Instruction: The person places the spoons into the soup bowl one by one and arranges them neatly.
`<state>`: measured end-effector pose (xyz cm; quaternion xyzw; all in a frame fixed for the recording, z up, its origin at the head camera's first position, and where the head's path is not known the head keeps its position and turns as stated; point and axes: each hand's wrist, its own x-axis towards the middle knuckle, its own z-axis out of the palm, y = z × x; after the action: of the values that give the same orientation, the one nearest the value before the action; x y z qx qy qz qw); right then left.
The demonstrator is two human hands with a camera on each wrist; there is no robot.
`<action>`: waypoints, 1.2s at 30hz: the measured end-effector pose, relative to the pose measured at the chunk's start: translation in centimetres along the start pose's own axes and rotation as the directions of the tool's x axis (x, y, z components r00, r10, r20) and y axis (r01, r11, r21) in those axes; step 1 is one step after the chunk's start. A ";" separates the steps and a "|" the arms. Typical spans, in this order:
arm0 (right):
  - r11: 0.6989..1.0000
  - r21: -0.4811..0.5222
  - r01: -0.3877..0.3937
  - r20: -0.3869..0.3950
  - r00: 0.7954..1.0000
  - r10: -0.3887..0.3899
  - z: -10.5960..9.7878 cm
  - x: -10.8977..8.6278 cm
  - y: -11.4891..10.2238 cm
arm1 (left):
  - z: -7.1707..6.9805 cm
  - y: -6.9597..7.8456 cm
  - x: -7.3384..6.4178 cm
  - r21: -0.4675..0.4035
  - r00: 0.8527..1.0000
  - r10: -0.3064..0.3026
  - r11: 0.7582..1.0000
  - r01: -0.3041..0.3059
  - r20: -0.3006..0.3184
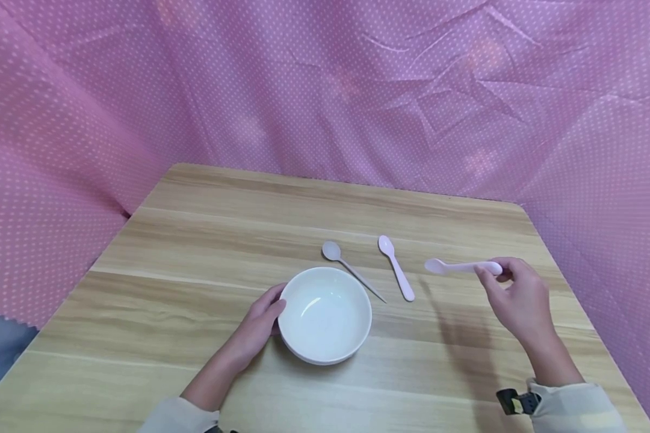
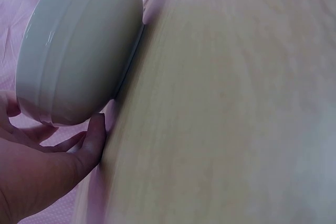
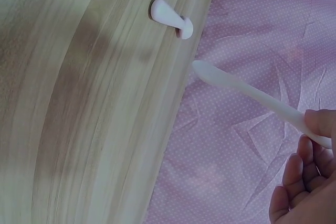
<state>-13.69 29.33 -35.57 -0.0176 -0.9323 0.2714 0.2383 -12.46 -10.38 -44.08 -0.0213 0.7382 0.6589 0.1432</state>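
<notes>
In the head view we see a white bowl standing on the wooden table, a little below the middle of the frame, with our left hand curled against its left side, thumb at the rim. Our right hand, at the right of the frame, pinches a pale pink spoon near the end of its handle; the spoon's head points left, and both hand and spoon appear raised above the tabletop, with a shadow on the wood below them. A second pink spoon lies right of centre, and a grey spoon lies just above the bowl, its thin handle running down to the right, beside the rim. We judge the step in hand to be handling the one spoon while steadying the bowl; any next move seems to call for a firm pinch on that slim handle, a steady left hand, and care not to brush the two spoons lying between. As for brands or labels, we can read no writing on the bowl or the spoons, nor on the dark strap at the right wrist, while the pink cloth across the upper frame carries only pale dots.
</notes>
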 end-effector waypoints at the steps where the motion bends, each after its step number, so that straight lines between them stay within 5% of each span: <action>1: 1.000 0.002 -0.001 0.001 1.000 0.001 0.0 0.0 0.0 | 0.0 0.0 0.0 -0.001 1.000 0.000 1.000 0.000 -0.001; 36: 0.994 0.091 -0.061 0.065 0.996 0.055 0.1 -0.8 -1.1 | -0.2 -0.7 0.0 -0.010 0.999 0.033 0.999 -0.033 0.019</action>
<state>-12.97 28.24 -35.44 -0.0252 -0.9247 0.3217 0.2019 -12.38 -10.69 -44.71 -0.0033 0.7338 0.6649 0.1394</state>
